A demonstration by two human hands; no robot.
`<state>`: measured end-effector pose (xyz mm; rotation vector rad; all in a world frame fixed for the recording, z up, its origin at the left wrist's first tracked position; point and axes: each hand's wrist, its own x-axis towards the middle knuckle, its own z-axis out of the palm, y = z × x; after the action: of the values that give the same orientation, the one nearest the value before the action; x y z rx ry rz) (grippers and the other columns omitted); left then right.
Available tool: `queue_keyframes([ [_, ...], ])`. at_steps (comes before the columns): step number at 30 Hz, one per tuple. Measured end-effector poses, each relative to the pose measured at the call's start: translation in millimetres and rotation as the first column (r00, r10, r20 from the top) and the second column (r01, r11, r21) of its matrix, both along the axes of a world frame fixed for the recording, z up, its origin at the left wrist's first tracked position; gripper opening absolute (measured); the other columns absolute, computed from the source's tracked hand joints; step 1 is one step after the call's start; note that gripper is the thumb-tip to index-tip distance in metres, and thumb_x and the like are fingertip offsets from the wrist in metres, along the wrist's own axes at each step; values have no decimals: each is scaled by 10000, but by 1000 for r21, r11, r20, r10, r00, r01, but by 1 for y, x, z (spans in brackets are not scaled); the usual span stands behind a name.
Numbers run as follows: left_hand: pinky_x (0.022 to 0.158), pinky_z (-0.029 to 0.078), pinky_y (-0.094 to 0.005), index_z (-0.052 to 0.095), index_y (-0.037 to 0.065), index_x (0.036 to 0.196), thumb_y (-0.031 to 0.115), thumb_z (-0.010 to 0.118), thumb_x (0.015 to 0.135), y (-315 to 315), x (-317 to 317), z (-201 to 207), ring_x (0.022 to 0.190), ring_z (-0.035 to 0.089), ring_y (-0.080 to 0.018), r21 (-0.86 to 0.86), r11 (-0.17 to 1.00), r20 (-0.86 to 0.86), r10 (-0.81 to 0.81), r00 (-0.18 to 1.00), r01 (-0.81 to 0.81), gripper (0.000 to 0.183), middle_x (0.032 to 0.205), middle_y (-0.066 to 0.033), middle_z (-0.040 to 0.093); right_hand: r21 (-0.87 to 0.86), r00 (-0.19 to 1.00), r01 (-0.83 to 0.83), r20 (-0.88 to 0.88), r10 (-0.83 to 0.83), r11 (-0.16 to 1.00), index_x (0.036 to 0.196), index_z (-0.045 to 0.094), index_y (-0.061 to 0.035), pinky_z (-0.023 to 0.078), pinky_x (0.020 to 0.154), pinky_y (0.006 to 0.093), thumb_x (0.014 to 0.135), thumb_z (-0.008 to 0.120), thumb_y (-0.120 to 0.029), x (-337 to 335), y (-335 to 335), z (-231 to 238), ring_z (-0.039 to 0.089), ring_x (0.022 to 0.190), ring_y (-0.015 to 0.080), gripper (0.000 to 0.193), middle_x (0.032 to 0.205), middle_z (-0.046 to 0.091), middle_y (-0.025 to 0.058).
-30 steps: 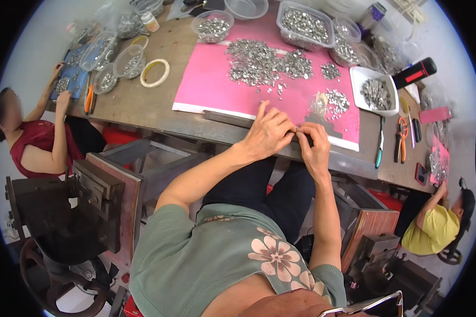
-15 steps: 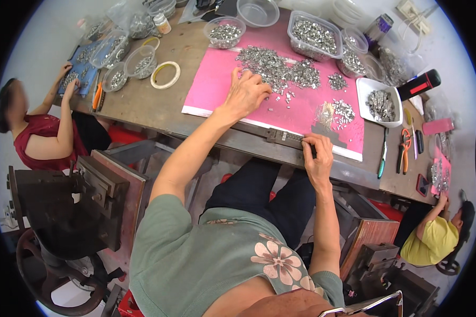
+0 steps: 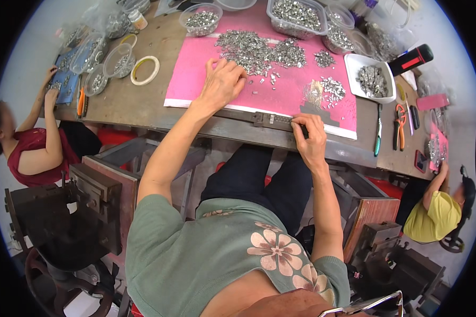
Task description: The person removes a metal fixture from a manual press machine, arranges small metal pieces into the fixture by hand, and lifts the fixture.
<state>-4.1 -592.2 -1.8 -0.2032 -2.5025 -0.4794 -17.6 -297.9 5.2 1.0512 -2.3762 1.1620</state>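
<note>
My left hand (image 3: 222, 85) rests palm down on the pink mat (image 3: 190, 68), at the near left edge of a pile of small silver metal pieces (image 3: 248, 53). Its fingers are curled in; their tips are partly hidden, so what they hold cannot be made out. At the table's front edge lies a narrow dark metal fixture (image 3: 256, 119) with a row of small pieces in its slot. My right hand (image 3: 312, 140) is closed at the right end of this fixture, thumb and fingers around a small dark part. A few loose pieces lie between the pile and the fixture.
Tubs of metal pieces (image 3: 297, 18) stand behind the mat, with a white tray (image 3: 349, 79) at its right. Pliers (image 3: 399, 127) and a teal-handled tool (image 3: 378, 132) lie farther right. A tape roll (image 3: 145, 71) is at left. Two people work at either side.
The whole view has shifted, with the table sitting higher and more to the left. My left hand stays by the pile, and my right hand stays at the fixture's right end.
</note>
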Motion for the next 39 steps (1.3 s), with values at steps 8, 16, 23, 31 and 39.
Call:
queue_keyframes([
  [8,1043,307,-577,697,121,890,164,702,864,8,0,-4,975,577,-245,-44,998,19,41,999,-40,51,897,-39,630,-1,998,-43,-50,43,999,957,691,-34,469,838,383,828,723,25,0,7,2,642,910,278,145,970,703,86],
  [16,1023,317,-528,692,111,907,149,690,889,9,-1,0,934,594,-241,-36,995,14,88,996,-88,43,878,-21,644,-167,990,116,98,-101,979,992,701,-3,502,821,359,859,687,50,-4,14,-3,662,883,273,143,961,712,119],
  [23,951,340,-415,665,83,935,124,646,922,81,19,21,886,581,-221,79,973,-77,-211,974,217,47,863,-29,624,-195,983,148,137,-122,969,986,699,-1,507,798,353,863,679,45,-2,15,-5,661,861,267,132,932,708,118],
  [31,920,347,-382,658,67,961,107,610,947,100,21,14,842,564,-216,410,899,119,-219,968,153,64,847,-42,605,-203,978,159,169,-126,966,986,699,-7,503,788,351,865,671,46,-1,16,-5,657,837,257,135,905,701,107],
  [39,958,355,-440,641,72,959,106,657,901,124,31,9,913,574,-256,206,950,-27,-233,972,233,69,901,-52,607,-211,984,158,115,-136,965,1004,699,-7,501,784,326,881,663,33,-2,14,-7,655,834,231,134,907,693,103],
])
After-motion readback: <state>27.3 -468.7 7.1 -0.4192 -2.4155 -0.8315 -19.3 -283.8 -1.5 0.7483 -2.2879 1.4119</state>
